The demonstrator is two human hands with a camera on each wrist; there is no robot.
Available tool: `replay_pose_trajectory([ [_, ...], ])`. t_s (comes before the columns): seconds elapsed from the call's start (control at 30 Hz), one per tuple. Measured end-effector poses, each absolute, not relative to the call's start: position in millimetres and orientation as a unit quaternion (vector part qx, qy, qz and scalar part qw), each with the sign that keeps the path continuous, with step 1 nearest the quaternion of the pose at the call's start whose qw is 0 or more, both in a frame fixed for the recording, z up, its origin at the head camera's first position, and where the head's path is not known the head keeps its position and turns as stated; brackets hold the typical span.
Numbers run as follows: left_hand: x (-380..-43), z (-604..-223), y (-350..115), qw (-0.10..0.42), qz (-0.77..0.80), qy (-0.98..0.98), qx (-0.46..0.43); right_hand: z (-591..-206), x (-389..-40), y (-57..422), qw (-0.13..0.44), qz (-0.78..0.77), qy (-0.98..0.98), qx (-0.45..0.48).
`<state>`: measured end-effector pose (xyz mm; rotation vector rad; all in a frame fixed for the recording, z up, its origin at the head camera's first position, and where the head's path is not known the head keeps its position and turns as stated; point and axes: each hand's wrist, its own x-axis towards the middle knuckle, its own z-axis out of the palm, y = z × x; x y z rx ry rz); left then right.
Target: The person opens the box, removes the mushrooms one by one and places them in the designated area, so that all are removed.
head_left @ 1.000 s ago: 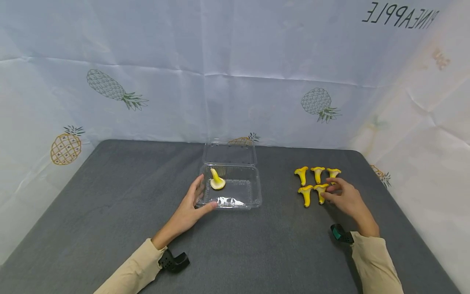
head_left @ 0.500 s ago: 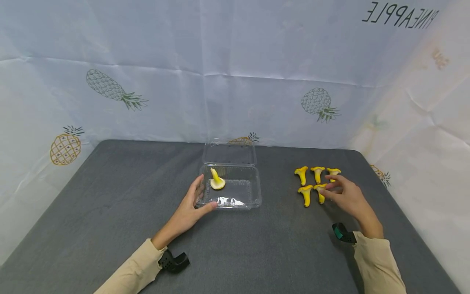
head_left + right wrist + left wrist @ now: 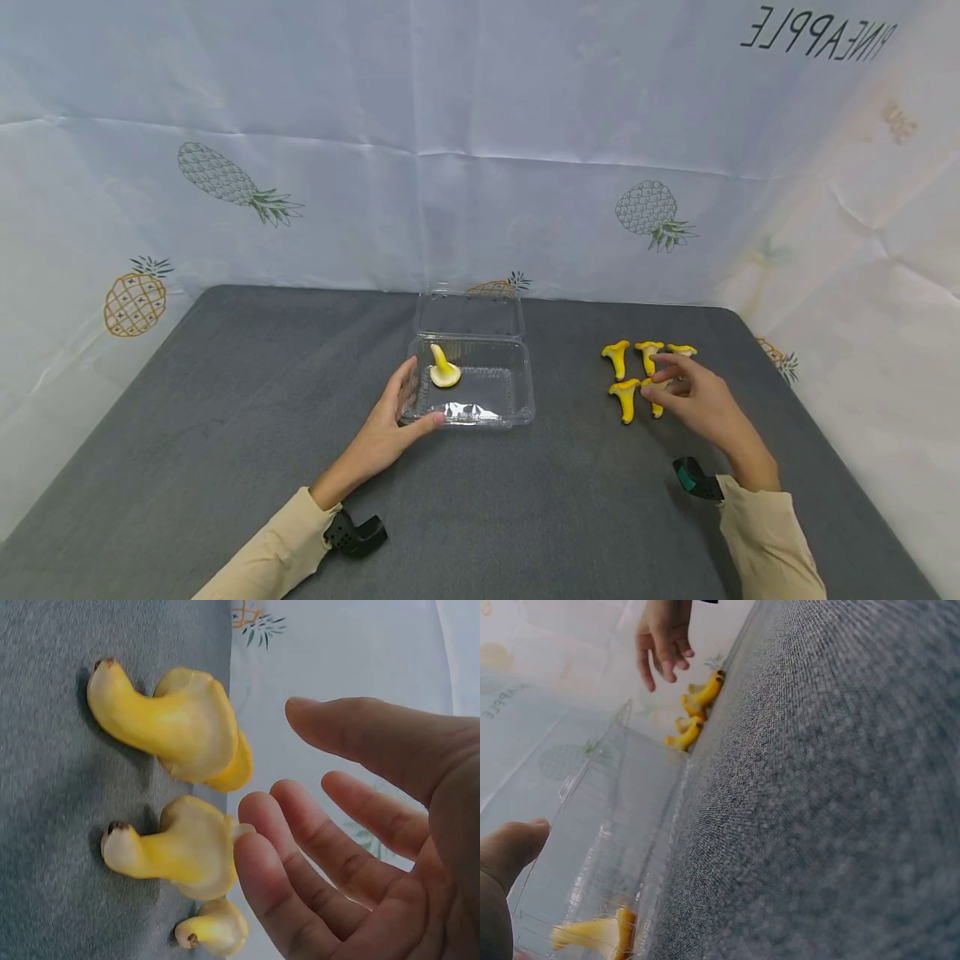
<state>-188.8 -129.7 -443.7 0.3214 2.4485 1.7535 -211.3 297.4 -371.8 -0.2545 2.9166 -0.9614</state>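
Note:
A clear plastic clamshell container (image 3: 491, 385) sits at the middle of the table with its lid (image 3: 468, 317) folded back. One yellow chanterelle mushroom (image 3: 445, 375) lies inside it, toward the left. My left hand (image 3: 386, 433) holds the container's front left corner, fingers along the side, thumb (image 3: 525, 840) at the rim. Over at the right, several more chanterelles (image 3: 626, 400) lie in two rows. Above them hovers my right hand (image 3: 697, 400), its fingers loosely bent and partly hiding the nearest ones. In the right wrist view, a gap shows between thumb and fingers, beside a mushroom (image 3: 195, 855).
A grey cloth covers the table (image 3: 300, 375). Behind it hangs a white curtain (image 3: 360, 217) printed with pineapples. Each wrist carries a black camera mount, one (image 3: 356, 533) at the left and one (image 3: 697, 479) at the right.
My right hand shifts slightly right, then back left over the mushrooms, covering more of the nearest ones. My left hand, the container and the mushrooms stay in place.

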Motion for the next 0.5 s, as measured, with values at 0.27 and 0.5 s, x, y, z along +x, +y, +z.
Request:
replay_pose_trajectory([
  [0.27, -189, -444, -129, 0.049, 0.581, 0.804, 0.113, -369, -210, 286, 0.015, -0.322, 0.942, -0.092],
  [0.5, -189, -446, -130, 0.048, 0.58, 0.805, 0.117, -370, -209, 276, 0.0, -0.338, 0.934, -0.117],
])
